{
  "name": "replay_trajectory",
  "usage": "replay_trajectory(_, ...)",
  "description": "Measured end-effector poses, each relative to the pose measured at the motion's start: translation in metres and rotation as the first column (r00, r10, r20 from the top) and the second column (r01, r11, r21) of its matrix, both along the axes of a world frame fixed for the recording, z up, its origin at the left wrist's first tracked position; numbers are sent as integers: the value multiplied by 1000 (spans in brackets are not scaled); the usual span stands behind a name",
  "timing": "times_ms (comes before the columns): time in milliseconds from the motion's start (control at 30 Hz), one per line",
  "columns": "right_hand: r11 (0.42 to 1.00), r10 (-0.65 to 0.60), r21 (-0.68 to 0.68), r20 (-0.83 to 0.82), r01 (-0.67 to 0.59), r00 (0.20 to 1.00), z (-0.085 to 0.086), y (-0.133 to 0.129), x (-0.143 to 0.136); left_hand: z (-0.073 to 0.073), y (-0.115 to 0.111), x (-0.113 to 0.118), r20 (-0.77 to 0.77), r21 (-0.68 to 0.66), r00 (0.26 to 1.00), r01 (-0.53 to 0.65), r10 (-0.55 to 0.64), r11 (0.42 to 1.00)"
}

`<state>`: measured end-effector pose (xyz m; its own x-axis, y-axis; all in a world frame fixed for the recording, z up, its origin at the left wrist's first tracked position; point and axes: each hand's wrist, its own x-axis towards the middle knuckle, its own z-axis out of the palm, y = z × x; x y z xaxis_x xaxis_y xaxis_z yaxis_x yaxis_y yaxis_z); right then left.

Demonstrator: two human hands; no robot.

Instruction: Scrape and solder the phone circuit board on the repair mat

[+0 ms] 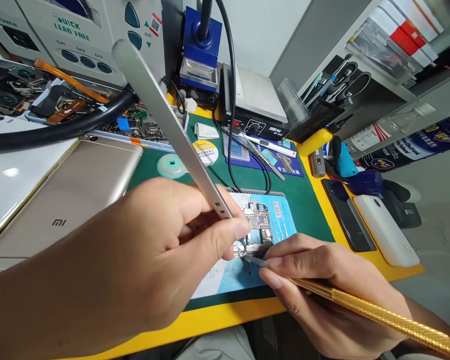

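Observation:
My left hand (180,245) pinches a long flat silver tool (180,140), probably tweezers, slanting up to the left. Its lower tip is near the bottom edge of a phone circuit board (260,220). In my right hand (322,285) is a gold knurled handle (375,307) with a thin blade at its front end. That blade's tip meets the board's lower edge, close to the silver tool's tip. Beneath the board lies a blue and white notebook (285,215). My left fingers hide part of the board and notebook.
A green mat (311,215) covers the yellow-edged table. Phones (60,200) and a black hose (97,117) are at left. A black cable (230,90) hangs behind the notebook. Metal tweezers (266,162), a power unit (255,127) and more phones (386,230) stand or lie behind and right.

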<state>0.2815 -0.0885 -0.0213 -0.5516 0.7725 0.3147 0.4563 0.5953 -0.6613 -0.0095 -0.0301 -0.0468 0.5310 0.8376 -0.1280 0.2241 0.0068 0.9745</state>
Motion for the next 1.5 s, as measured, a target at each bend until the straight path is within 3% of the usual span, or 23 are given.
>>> replay_trajectory(233,1000,24,9,9,-24,1000,2,0,3,-1,0,0,-45,94,998,-44,48,995)
replay_trajectory(633,996,-71,-50,-48,69,996,3,-3,-7,3,1,0,-52,33,998,-33,34,999)
replay_trajectory(867,996,-72,-55,-77,68,994,2,2,-9,7,-6,4,-130,60,975,-175,181,983)
replay_trajectory(1100,993,-108,-55,-141,101,984,3,5,-13,-1,0,-3,-73,101,996,-41,49,994)
replay_trajectory(1367,973,-182,-170,-142,157,973,10,8,-19,-2,-1,-1,-98,203,994,-26,47,979)
replay_trajectory(1500,961,-182,-236,-135,147,974,10,10,-18,-9,-2,-9,-101,179,992,-63,82,982)
